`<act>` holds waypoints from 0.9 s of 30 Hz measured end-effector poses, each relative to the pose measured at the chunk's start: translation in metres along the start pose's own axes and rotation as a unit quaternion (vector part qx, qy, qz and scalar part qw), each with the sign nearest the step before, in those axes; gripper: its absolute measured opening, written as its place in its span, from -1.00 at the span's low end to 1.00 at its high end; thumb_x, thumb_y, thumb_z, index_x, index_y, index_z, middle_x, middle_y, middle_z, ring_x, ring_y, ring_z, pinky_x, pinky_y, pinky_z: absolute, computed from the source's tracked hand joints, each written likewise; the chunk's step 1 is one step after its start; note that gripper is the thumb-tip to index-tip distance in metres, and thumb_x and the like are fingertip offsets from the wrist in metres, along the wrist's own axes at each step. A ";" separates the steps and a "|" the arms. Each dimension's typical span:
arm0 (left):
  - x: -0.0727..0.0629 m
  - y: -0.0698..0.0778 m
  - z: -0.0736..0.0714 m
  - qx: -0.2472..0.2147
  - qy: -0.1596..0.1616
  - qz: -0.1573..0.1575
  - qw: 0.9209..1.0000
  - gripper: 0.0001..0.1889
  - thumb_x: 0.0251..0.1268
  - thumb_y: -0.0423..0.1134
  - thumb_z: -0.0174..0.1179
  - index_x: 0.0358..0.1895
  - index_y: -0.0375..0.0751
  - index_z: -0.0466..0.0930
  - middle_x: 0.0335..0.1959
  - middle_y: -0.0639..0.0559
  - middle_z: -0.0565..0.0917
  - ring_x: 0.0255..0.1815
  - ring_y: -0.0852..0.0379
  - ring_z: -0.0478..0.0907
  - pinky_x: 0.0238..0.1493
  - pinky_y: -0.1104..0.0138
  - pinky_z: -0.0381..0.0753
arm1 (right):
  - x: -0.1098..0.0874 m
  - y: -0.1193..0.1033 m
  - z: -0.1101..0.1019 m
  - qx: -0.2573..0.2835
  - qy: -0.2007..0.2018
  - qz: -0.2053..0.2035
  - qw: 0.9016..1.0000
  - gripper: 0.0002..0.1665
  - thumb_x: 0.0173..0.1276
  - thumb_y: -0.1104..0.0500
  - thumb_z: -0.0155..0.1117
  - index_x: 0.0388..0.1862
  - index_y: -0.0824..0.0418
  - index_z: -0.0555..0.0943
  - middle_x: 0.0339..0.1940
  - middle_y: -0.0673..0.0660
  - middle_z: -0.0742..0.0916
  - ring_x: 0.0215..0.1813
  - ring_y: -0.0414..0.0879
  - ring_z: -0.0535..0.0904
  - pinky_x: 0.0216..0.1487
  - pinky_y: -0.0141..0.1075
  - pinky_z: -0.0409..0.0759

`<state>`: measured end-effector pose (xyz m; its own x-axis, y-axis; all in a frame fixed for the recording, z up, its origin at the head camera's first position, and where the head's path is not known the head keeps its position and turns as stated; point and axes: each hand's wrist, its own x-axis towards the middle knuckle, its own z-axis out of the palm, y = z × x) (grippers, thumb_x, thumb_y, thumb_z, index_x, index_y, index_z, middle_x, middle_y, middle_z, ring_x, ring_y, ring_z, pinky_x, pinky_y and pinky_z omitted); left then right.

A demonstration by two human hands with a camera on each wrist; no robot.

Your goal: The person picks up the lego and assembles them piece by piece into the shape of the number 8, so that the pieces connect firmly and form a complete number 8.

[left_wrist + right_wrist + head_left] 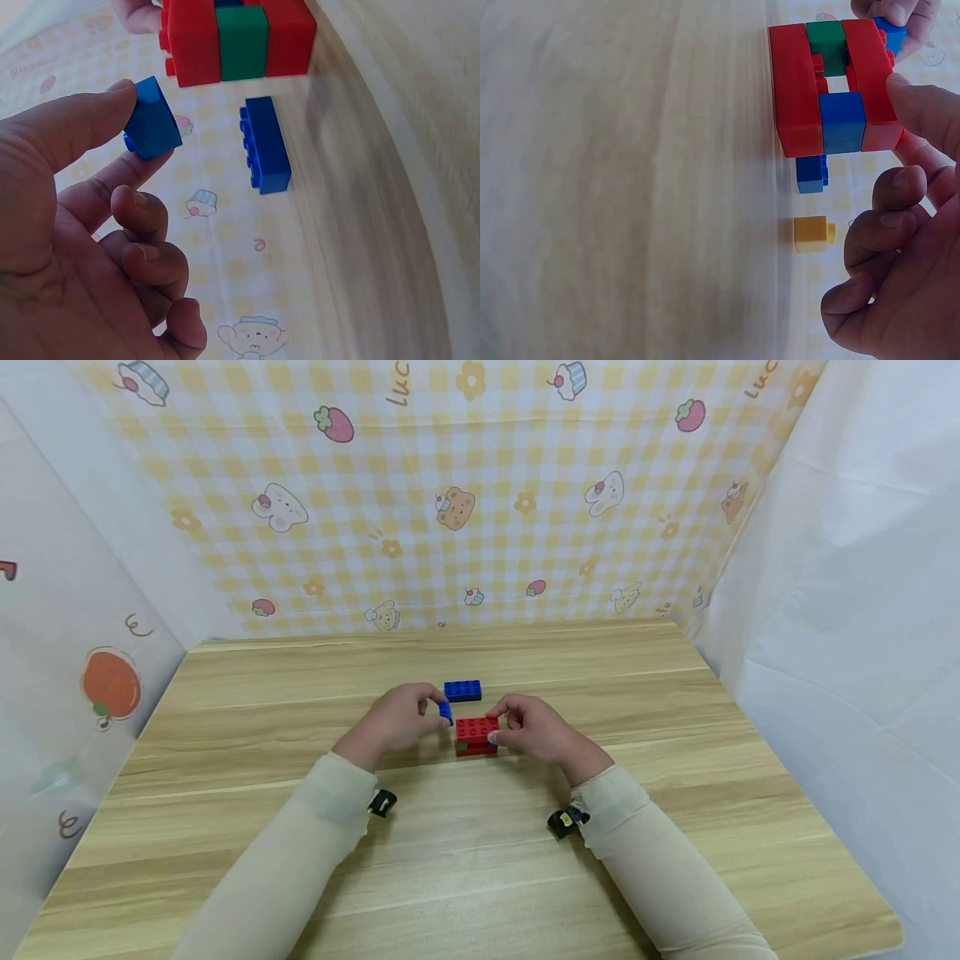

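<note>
Between thumb and index finger, my left hand pinches a small blue brick, held tilted just left of a brick stack. The stack has a long red brick at the bottom, a green brick and a blue brick at opposite ends of the middle layer, with a gap between them, and another long red brick on top, studs up. My right hand holds that top red brick at its right end, thumb on the near side and index finger toward the back.
A longer dark blue brick lies on the wooden table behind the stack. In the right wrist view, a yellow brick stands past the stack, mostly hidden by my right hand from above. A checked cloth hangs behind the table.
</note>
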<state>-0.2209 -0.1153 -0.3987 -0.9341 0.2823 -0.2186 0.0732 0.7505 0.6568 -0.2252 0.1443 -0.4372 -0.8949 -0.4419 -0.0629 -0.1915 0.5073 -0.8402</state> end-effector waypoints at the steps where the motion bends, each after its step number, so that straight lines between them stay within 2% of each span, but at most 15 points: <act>1: -0.002 0.001 0.001 -0.003 0.001 0.002 1.000 -0.59 0.46 -0.04 0.35 0.27 -0.05 0.64 -0.25 -0.07 0.48 -0.31 0.01 0.41 -0.32 0.21 0.39 | 0.000 0.000 0.000 0.000 0.000 0.002 1.000 -0.72 0.41 0.26 0.47 0.07 0.20 0.69 -0.57 0.00 0.47 -0.54 -0.14 0.33 -0.44 -0.31 0.37; 9: -0.008 0.006 0.010 -0.017 -0.001 0.011 1.000 -0.58 0.46 -0.02 0.34 0.30 -0.02 0.64 -0.18 -0.08 0.48 -0.25 -0.01 0.42 -0.32 0.22 0.39 | 0.000 0.001 -0.001 -0.001 -0.004 0.002 1.000 -0.71 0.42 0.24 0.46 0.08 0.19 0.68 -0.56 0.00 0.47 -0.54 -0.15 0.33 -0.45 -0.31 0.36; 27: -0.004 0.008 0.019 -0.031 -0.003 0.019 0.999 -0.58 0.44 -0.05 0.36 0.28 -0.08 0.65 -0.30 -0.05 0.45 -0.41 0.03 0.36 -0.39 0.24 0.33 | 0.001 0.003 -0.001 -0.005 0.000 0.003 1.000 -0.72 0.40 0.24 0.48 0.07 0.15 0.69 -0.57 -0.01 0.47 -0.54 -0.14 0.33 -0.45 -0.32 0.35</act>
<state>-0.2104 -0.0993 -0.4066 -0.9290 0.3140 -0.1961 0.0872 0.7002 0.7086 -0.2270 0.1458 -0.4392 -0.8959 -0.4392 -0.0678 -0.1904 0.5172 -0.8344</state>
